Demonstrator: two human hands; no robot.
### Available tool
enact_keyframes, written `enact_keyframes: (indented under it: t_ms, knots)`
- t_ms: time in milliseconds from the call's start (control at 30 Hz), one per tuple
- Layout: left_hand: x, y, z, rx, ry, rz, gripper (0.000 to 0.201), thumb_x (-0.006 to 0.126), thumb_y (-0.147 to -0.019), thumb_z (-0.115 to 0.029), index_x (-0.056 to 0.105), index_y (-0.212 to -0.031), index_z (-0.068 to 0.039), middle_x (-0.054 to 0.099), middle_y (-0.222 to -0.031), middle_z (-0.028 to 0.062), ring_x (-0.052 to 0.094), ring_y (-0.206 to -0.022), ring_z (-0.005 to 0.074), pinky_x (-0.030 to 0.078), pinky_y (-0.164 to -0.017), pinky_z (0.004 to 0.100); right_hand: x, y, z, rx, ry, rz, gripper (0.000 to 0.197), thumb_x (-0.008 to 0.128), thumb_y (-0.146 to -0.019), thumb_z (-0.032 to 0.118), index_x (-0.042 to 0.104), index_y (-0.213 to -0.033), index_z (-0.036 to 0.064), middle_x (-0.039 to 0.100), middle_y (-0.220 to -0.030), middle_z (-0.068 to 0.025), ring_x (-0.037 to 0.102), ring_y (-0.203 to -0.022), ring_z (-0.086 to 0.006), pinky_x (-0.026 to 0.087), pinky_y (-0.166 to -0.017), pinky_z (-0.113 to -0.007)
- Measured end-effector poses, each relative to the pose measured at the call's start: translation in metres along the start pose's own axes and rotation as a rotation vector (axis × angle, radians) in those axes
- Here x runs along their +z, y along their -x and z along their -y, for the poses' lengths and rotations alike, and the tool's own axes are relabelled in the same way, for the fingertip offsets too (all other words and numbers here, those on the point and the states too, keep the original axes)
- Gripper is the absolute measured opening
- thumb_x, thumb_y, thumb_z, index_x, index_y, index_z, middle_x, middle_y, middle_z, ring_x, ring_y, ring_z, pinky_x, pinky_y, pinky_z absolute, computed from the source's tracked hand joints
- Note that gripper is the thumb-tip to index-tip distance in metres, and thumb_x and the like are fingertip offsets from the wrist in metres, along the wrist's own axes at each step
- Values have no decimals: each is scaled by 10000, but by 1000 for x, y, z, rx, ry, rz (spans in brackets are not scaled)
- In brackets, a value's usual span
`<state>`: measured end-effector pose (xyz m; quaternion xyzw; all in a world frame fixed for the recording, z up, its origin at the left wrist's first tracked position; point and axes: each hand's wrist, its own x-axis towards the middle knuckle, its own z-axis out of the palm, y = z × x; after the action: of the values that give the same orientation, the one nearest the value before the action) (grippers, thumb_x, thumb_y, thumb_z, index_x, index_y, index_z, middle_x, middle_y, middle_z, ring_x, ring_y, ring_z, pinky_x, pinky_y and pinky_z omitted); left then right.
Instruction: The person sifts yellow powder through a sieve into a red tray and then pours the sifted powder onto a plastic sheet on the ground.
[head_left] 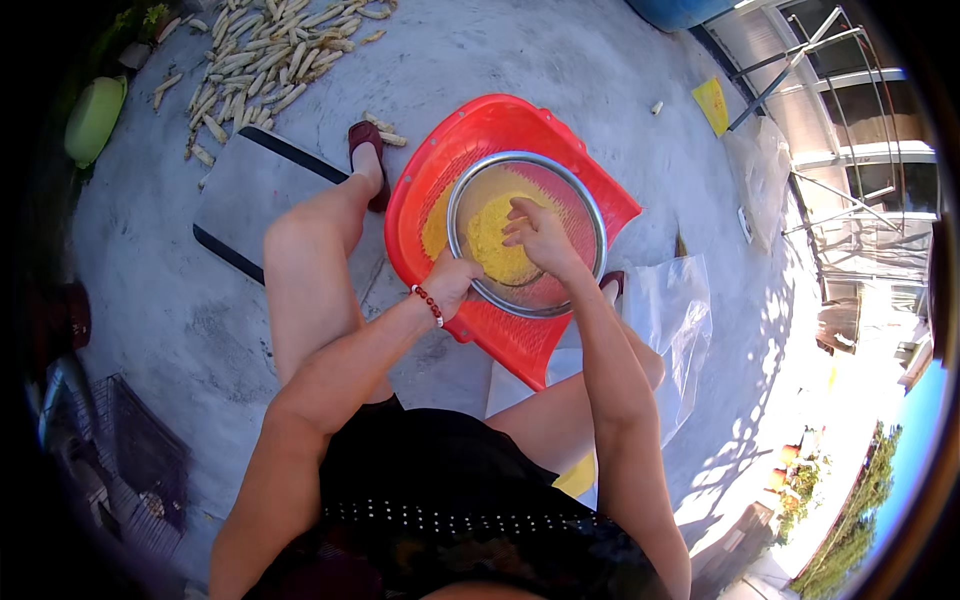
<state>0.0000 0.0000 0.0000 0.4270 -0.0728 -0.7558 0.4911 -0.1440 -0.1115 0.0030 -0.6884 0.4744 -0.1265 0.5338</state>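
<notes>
A round sieve [582,183] with a shiny metal rim is held over a red plastic scoop-shaped basket [425,180]. Yellow meal [490,235] lies heaped on the mesh. More yellow shows in the basket beneath, left of the sieve. My left hand [452,280], with a red beaded bracelet [428,305] at the wrist, grips the rim at its lower left, thumb on top. Over the meal hangs my right hand [538,236], its fingers apart and partly curled, with nothing visible in them. Whether its fingertips touch the meal I cannot tell.
Husked corn cobs [265,60] lie piled at the far left. A grey board [255,195] with black edges is beside my left leg. Clear plastic sheeting [670,310] spreads at right. A wire cage [130,465], a green basin [95,120] and metal framing [800,55] stand around.
</notes>
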Motion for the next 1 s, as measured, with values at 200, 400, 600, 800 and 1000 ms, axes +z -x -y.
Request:
enact_keyframes:
  t_ms: [200, 400, 600, 800, 1000]
  knots:
    - [-9, 1, -3, 33, 13, 1, 588, 425, -678, 133, 312, -1221, -62, 498, -1083, 116, 573, -934, 251, 540, -707, 379, 27, 9, 20, -404, 595, 20, 395, 529, -686, -12, 513, -1081, -21, 527, -1001, -236, 557, -872, -354, 474, -727, -382]
    - [-5, 3, 1, 22, -46, -20, 536, 433, -678, 124, 345, -1171, -65, 500, -1051, 96, 579, -914, 242, 541, -691, 378, 44, 6, 8, -387, 780, 102, 147, 520, -712, 49, 550, -838, -21, 575, -761, -215, 565, -720, -386, 465, -649, -422]
    - [-1, 5, -4, 11, -3, -28, 560, 445, -682, 112, 335, -1202, -65, 503, -1074, 98, 582, -912, 236, 542, -679, 384, 9, -6, 8, -137, 655, -63, 206, 466, -755, 24, 547, -924, -62, 567, -704, -264, 594, -700, -368, 467, -609, -399]
    - [-5, 1, -1, 18, 1, -8, 562, 439, -682, 107, 348, -1211, -60, 511, -1072, 91, 582, -911, 225, 540, -669, 369, -7, -4, -1, -347, 644, -253, 242, 481, -732, 19, 526, -950, -75, 545, -682, -270, 562, -702, -411, 467, -628, -416]
    - [9, 18, -14, 26, -44, -85, 553, 428, -676, 106, 373, -1203, -50, 521, -1052, 98, 583, -905, 221, 538, -663, 360, 38, 9, 21, -376, 748, 0, 295, 564, -730, 73, 553, -1015, -2, 571, -894, -246, 565, -841, -366, 463, -709, -398]
